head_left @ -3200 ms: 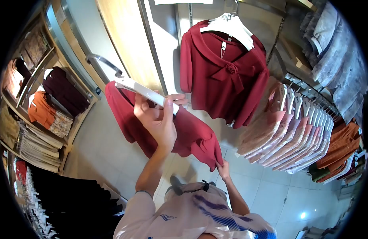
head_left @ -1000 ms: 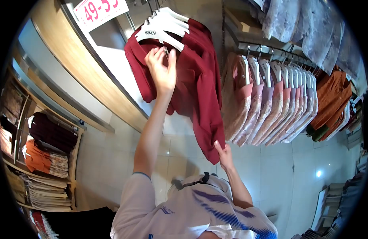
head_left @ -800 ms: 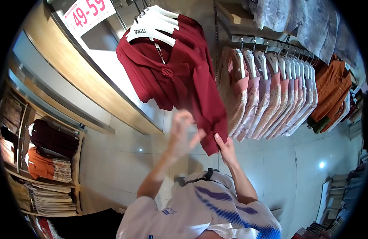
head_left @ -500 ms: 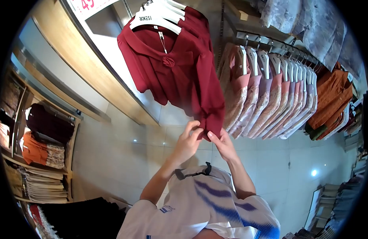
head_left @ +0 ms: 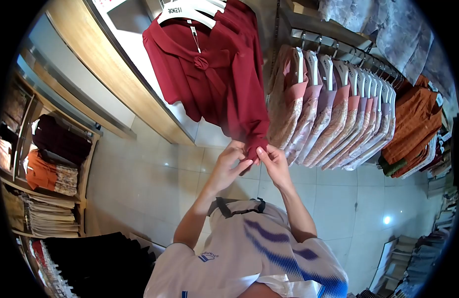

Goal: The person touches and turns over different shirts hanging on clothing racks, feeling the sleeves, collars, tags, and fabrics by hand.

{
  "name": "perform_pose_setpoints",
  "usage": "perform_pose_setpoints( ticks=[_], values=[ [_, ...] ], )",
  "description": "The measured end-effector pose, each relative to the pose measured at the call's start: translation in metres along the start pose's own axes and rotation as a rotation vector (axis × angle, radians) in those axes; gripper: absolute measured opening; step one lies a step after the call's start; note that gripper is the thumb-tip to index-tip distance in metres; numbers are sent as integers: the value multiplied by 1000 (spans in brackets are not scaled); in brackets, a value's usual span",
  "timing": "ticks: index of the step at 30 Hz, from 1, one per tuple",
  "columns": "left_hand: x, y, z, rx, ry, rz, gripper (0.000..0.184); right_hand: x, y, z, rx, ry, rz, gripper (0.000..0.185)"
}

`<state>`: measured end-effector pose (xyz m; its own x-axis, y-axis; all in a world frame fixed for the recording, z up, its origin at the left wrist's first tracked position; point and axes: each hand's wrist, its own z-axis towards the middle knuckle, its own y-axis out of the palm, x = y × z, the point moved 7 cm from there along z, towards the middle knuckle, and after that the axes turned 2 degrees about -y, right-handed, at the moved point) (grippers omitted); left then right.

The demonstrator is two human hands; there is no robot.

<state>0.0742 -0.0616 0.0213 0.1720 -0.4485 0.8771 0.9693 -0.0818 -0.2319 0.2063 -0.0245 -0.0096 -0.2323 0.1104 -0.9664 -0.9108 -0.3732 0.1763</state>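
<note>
A dark red blouse (head_left: 199,84) with a fabric rosette at the neck hangs on a white hanger (head_left: 187,16) marked BOKESI. Its near sleeve is drawn down toward me. My left hand (head_left: 230,166) pinches the cuff end between thumb and fingers. On the other side of the cuff, my right hand (head_left: 273,164) grips the same cloth, thumb on top. The fingertips behind the fabric are partly hidden. A small tag (head_left: 195,32) dangles at the collar.
Right of the blouse, a rail holds several pink and lilac patterned shirts (head_left: 333,119), with orange garments (head_left: 413,124) beyond. A wooden panel (head_left: 115,69) stands at left. Shelves of folded clothes (head_left: 51,216) are further left, and black garments (head_left: 100,265) lie below. Tiled floor (head_left: 145,184) lies below.
The sleeve end and both hands have shifted slightly left and up in view. The left thumb now lies along the cuff's lower edge, and the cuff is bunched differently.
</note>
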Motion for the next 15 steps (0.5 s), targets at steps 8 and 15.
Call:
perform_pose_setpoints(
  ticks=[8, 15],
  values=[
    [-10, -11, -8, 354, -211, -254, 12, 7, -14, 2, -77, 78, 82, 40],
    [-15, 2, -3, 393, -516, -985, 14, -22, -14, 9, -40, -150, -527, 9]
  ],
)
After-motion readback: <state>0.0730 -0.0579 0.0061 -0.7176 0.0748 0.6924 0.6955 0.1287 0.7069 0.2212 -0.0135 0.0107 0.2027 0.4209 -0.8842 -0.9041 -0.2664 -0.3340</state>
